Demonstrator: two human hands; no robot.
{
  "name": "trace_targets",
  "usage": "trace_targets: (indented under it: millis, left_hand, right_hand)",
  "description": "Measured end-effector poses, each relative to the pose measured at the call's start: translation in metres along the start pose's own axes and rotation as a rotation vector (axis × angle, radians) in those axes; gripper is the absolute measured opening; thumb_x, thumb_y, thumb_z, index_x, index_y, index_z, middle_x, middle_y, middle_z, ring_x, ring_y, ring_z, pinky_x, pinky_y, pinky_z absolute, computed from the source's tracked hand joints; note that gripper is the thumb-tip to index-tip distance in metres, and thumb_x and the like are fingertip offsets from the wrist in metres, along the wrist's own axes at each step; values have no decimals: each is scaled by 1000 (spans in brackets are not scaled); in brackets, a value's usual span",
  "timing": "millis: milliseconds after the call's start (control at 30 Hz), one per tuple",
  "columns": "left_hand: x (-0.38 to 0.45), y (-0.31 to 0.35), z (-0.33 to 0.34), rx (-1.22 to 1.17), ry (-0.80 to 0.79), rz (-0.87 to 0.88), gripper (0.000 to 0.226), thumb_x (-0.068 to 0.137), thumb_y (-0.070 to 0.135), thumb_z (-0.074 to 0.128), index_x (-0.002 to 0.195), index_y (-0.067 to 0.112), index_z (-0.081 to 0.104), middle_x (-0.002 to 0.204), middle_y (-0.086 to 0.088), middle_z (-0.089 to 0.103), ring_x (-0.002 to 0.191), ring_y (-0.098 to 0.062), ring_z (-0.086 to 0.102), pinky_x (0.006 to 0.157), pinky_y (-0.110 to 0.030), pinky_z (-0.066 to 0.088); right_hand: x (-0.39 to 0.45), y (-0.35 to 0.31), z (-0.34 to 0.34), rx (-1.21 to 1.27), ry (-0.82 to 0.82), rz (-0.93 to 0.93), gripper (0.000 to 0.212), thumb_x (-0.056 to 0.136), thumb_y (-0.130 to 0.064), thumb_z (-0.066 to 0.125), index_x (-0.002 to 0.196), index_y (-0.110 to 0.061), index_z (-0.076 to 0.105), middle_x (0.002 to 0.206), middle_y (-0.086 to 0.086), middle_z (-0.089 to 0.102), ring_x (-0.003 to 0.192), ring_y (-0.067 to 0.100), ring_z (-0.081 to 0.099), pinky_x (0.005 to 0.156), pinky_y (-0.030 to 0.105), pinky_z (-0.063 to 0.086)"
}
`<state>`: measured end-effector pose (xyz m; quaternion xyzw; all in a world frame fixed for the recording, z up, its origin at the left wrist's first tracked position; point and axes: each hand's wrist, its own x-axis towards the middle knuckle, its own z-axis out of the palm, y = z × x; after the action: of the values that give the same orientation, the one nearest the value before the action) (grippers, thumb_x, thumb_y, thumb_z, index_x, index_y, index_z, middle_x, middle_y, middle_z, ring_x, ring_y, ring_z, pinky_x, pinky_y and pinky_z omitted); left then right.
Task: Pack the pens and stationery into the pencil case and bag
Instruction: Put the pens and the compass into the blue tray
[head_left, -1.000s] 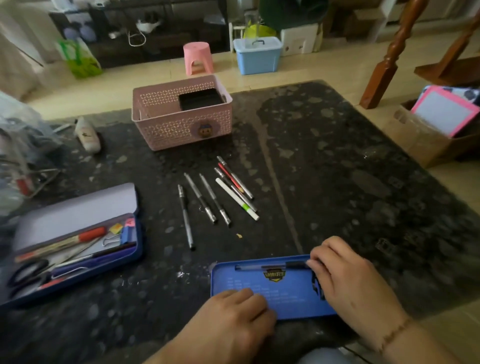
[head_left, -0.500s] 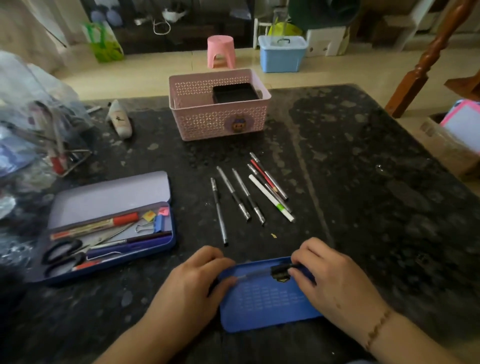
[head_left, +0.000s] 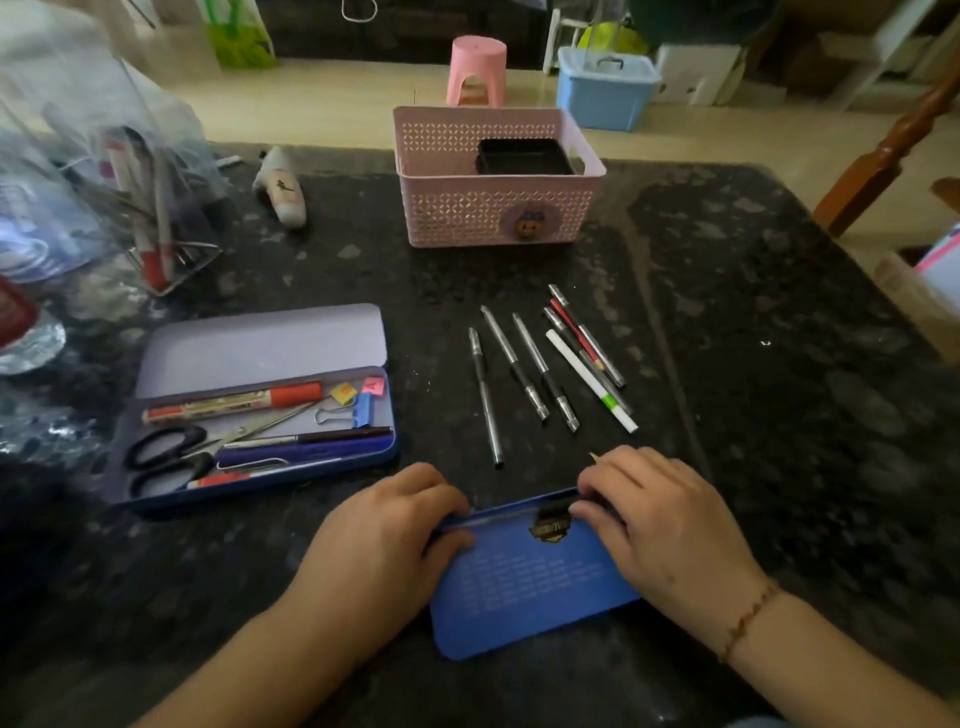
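Observation:
A flat blue pencil case (head_left: 524, 587) lies at the table's near edge. A thin pen (head_left: 509, 515) rests along its far rim. My left hand (head_left: 384, 535) grips the case's left end, thumb on top. My right hand (head_left: 665, 525) curls its fingers over the pen's dark right end. Several loose pens (head_left: 540, 374) lie in a row just beyond, among them a white one (head_left: 587, 379). To the left an open pencil case (head_left: 260, 353) holds scissors (head_left: 166, 457), a red marker (head_left: 234, 402) and a binder clip (head_left: 358, 410).
A pink perforated basket (head_left: 493, 208) with a black tray inside stands at the back middle. A clear plastic bag (head_left: 78, 182) with pens fills the back left, with a white bottle (head_left: 283, 189) lying beside it. The dark stone table ends at the right.
My left hand slid from the blue case's near edge to its left end. The case has turned slightly, and my view has shifted left. My right hand stays on the pen.

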<state>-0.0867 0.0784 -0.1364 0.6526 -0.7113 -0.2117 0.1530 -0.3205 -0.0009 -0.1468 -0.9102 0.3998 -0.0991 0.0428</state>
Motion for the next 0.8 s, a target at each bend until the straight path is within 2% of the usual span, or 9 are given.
trace_targets:
  millis: [100,233,367,467,567,667,800]
  left_hand:
    - [5,-5,-2,-24,-11,-38,24,85,47,60,109,43,59,103,25,49,93,2,52,85,-18,48]
    - [7,-7,-7,-60,-60,-75,24,82,43,66,105,43,60,100,24,52,91,3,53,85,-20,50]
    - [6,-8,-8,-64,-68,-82,24,82,42,67,104,43,61,97,24,52,87,3,53,81,-19,50]
    - [5,-7,-7,-74,-46,-74,20,84,43,63,104,42,60,98,23,52,88,3,53,82,-19,50]
    - [6,-7,-6,-62,-37,-62,17,87,43,60,104,42,60,99,23,51,89,3,53,81,-17,49]
    - [6,-7,-5,-52,-33,-55,19,87,44,59,106,41,60,98,23,50,87,3,53,77,-15,48]
    - [5,-4,-3,-51,-21,-61,26,85,52,58,109,42,58,96,23,49,84,2,52,74,-16,49]
  right_hand:
    - [-2,1,-4,-17,-42,17,18,77,-38,65,92,-29,61,89,-12,59,81,8,54,69,25,47]
    - [-7,4,-5,30,-32,130,19,72,-36,72,89,-33,63,88,-18,57,83,6,51,71,27,46]
    - [-12,2,-5,10,-38,116,9,77,-31,68,84,-33,62,83,-20,57,82,7,51,69,29,45]
    - [-10,-3,-5,38,18,156,11,79,-26,69,87,-30,63,78,-17,58,76,9,54,67,30,45]
    - [-3,-9,-6,19,40,221,14,78,-36,64,89,-29,58,62,-17,47,63,5,44,60,27,42]
    - [2,-14,-4,40,12,258,12,79,-43,57,84,-34,51,55,-16,40,60,0,39,59,24,37]
    - [19,-14,-13,172,56,299,11,80,-43,56,83,-34,52,58,-11,48,59,0,47,56,21,45]
